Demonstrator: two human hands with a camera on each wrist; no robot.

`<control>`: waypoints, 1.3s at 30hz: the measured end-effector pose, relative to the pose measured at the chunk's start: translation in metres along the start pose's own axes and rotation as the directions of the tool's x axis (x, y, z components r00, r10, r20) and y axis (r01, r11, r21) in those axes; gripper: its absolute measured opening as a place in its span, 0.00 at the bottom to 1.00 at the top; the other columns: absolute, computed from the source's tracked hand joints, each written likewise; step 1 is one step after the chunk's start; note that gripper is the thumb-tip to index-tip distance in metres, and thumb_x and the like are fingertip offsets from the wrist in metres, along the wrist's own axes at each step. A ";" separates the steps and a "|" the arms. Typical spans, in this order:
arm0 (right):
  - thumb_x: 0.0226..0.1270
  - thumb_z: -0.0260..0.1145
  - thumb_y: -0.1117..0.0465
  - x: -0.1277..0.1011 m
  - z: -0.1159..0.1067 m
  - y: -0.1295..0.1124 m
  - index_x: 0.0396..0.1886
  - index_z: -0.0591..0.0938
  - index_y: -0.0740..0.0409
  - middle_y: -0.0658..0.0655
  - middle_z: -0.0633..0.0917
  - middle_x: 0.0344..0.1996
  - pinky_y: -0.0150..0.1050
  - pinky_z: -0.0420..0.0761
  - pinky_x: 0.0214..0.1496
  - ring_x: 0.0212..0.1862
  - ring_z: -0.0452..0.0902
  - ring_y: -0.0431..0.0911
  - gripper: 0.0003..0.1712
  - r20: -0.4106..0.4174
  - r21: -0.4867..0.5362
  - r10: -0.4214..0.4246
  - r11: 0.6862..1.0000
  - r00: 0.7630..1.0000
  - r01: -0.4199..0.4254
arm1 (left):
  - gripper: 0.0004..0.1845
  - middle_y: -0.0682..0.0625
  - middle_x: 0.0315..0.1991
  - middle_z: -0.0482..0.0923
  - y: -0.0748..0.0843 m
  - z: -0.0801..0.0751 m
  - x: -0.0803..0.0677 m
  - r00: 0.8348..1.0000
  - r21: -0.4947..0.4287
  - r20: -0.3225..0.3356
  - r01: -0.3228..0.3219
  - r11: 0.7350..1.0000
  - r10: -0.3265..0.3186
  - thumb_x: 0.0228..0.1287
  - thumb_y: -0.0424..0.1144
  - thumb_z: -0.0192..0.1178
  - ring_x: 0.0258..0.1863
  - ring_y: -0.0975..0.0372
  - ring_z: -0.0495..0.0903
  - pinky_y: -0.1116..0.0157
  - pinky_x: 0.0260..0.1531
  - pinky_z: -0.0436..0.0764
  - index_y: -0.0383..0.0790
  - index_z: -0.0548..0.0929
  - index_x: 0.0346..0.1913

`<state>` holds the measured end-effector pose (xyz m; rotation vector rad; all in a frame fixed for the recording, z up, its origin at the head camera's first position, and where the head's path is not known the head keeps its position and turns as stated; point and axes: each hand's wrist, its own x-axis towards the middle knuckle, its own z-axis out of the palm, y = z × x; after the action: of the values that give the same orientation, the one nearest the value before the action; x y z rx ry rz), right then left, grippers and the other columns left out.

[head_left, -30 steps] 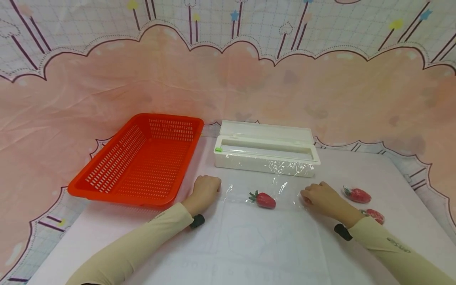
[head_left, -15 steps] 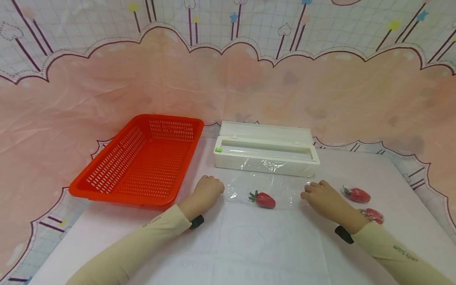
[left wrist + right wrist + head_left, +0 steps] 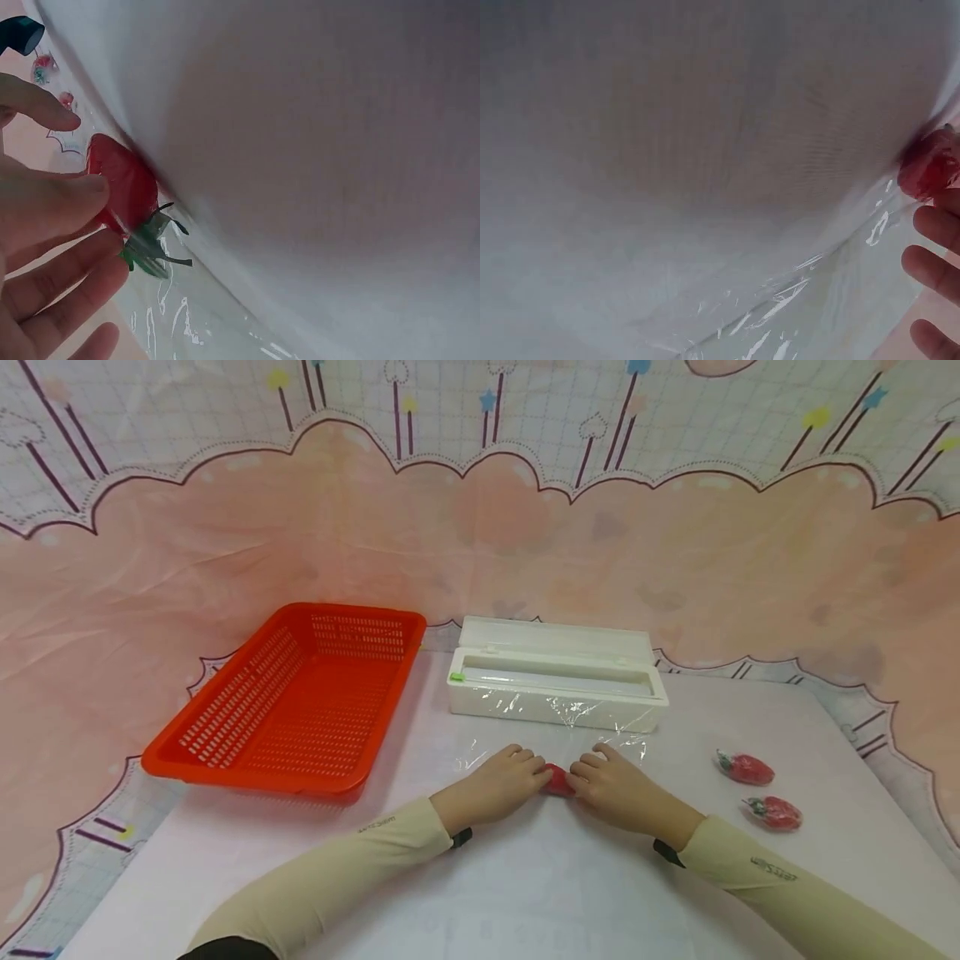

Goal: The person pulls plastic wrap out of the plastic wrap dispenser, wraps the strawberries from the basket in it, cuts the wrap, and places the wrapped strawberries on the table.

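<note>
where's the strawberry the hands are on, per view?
Head: strawberry at centre, between left hand and right hand.
Left wrist: left of centre, by the fingers.
Right wrist: right edge, above the fingers.
Shared landmark: cling film under it.

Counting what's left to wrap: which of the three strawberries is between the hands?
The middle strawberry, on the film between both hands; the two wrapped strawberries lie apart, right.

Basket (image 3: pixel 285 702) left of dispenser box (image 3: pixel 557 685); strawberry (image 3: pixel 556 779) before it (between hands).
</note>
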<state>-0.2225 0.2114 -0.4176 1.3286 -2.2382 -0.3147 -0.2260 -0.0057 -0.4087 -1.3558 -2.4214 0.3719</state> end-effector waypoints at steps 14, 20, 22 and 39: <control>0.46 0.74 0.57 0.018 0.010 0.005 0.30 0.81 0.56 0.51 0.83 0.26 0.46 0.77 0.44 0.33 0.79 0.47 0.13 0.135 0.058 0.187 0.979 0.973 -0.196 | 0.12 0.55 0.36 0.80 -0.011 0.008 0.017 0.986 -0.167 0.117 0.133 0.977 -0.115 0.60 0.44 0.63 0.38 0.62 0.78 0.66 0.44 0.75 0.46 0.81 0.45; 0.55 0.69 0.56 0.020 0.011 0.013 0.36 0.83 0.56 0.51 0.84 0.30 0.47 0.76 0.43 0.37 0.79 0.47 0.11 0.283 0.256 0.311 0.887 0.907 -0.384 | 0.14 0.55 0.37 0.80 -0.012 0.009 0.026 0.977 -0.162 0.110 0.201 0.966 -0.184 0.56 0.47 0.65 0.39 0.62 0.78 0.66 0.43 0.74 0.46 0.81 0.43; 0.57 0.67 0.57 0.020 0.011 0.016 0.37 0.83 0.56 0.51 0.85 0.31 0.47 0.75 0.43 0.38 0.79 0.47 0.09 0.317 0.318 0.319 0.852 0.893 -0.417 | 0.14 0.54 0.36 0.80 -0.013 0.010 0.029 0.974 -0.161 0.104 0.217 0.963 -0.202 0.55 0.47 0.66 0.38 0.61 0.78 0.65 0.42 0.73 0.46 0.81 0.42; 0.41 0.77 0.46 0.018 0.004 0.017 0.43 0.79 0.56 0.53 0.82 0.36 0.49 0.74 0.50 0.43 0.76 0.49 0.30 -0.017 -0.017 0.190 0.982 0.982 -0.190 | 0.17 0.53 0.43 0.82 -0.026 0.013 0.031 0.943 -0.451 0.168 0.332 0.829 -0.286 0.62 0.48 0.58 0.46 0.61 0.79 0.64 0.52 0.75 0.44 0.81 0.50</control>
<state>-0.2440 0.2039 -0.4080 1.0933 -2.3220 -0.2542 -0.2666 0.0073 -0.4056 -1.0906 -2.8749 -0.2721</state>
